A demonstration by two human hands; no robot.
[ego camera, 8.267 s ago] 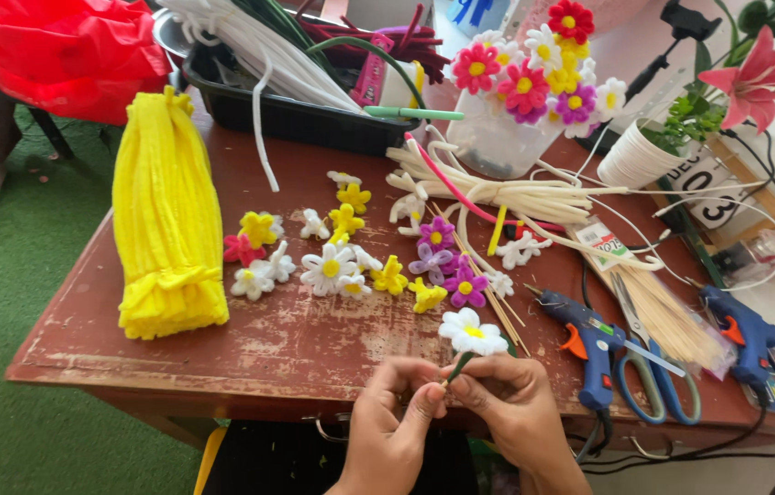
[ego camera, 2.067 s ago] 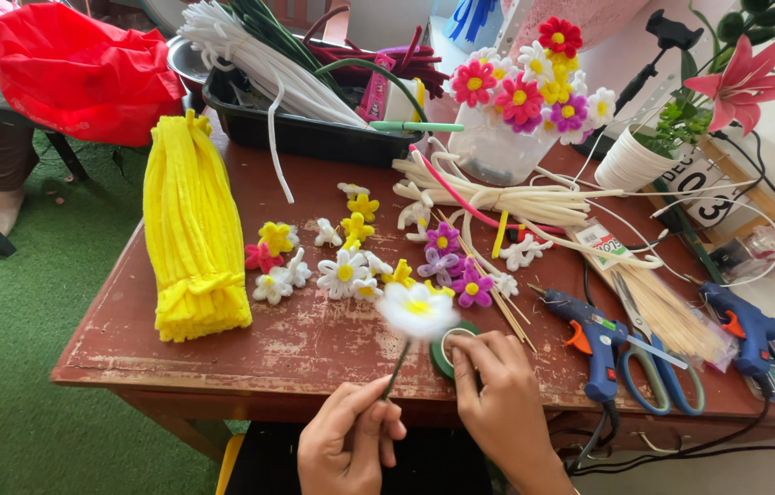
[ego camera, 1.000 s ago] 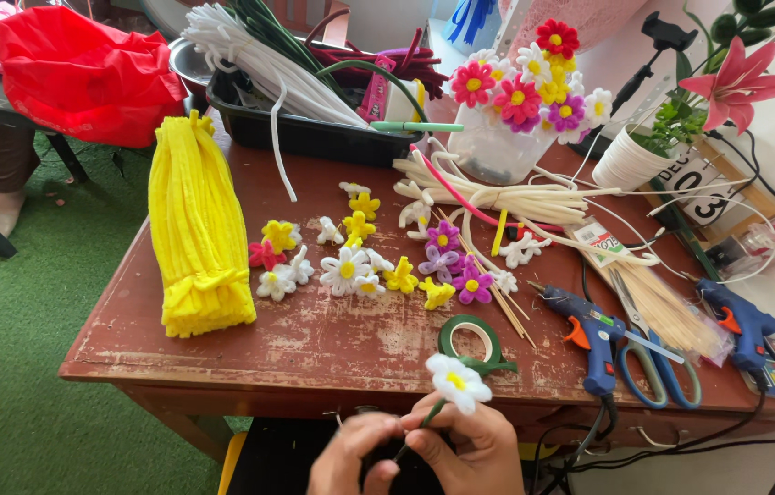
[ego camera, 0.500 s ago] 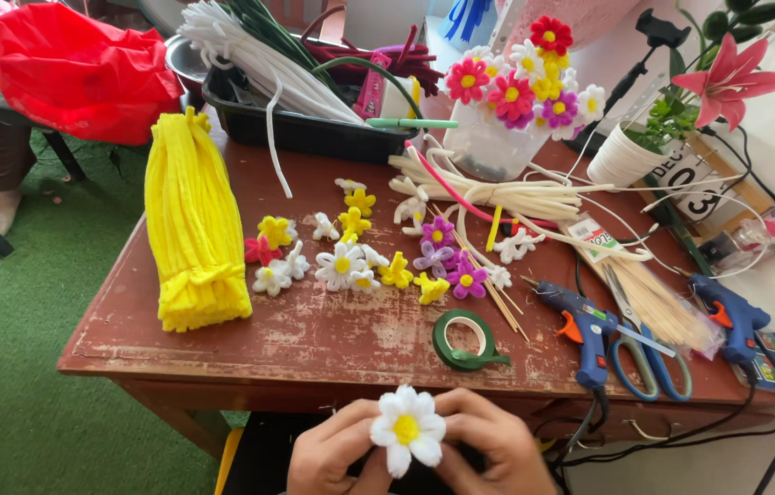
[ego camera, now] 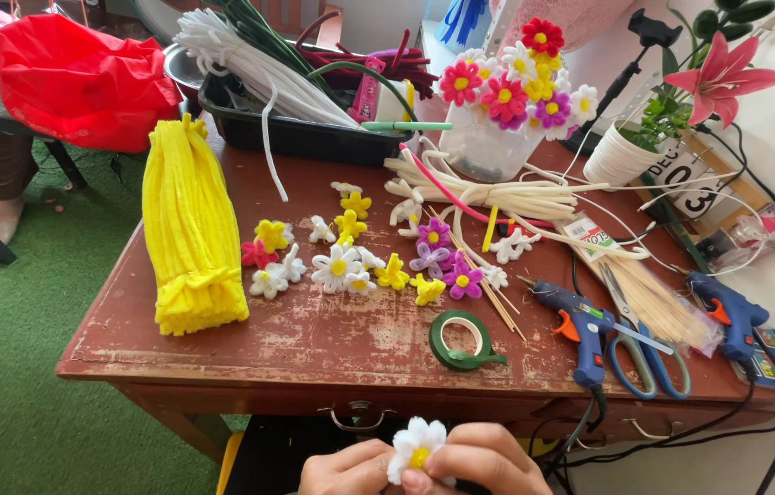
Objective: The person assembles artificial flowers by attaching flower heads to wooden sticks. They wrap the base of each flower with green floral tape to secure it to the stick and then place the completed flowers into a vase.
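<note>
A white pipe-cleaner flower with a yellow centre (ego camera: 415,446) is held at the bottom edge of the head view, below the table's front edge. My left hand (ego camera: 347,467) and my right hand (ego camera: 484,463) both pinch it from either side, fingers closed around its base; its stem is hidden. A roll of green floral tape (ego camera: 461,340) lies on the worn red-brown table (ego camera: 314,339) just beyond my hands, with a loose tail trailing to the right.
A thick bundle of yellow pipe cleaners (ego camera: 188,234) lies at the left. Several small finished flowers (ego camera: 351,261) are scattered mid-table. Two blue glue guns (ego camera: 580,325) (ego camera: 727,316), scissors (ego camera: 644,357) and cords crowd the right. A black tray (ego camera: 296,128) and a flower vase (ego camera: 488,137) stand behind.
The green tape roll was put down on the table. Both hands have drawn back toward me and lower with the white flower, which now faces the camera.
</note>
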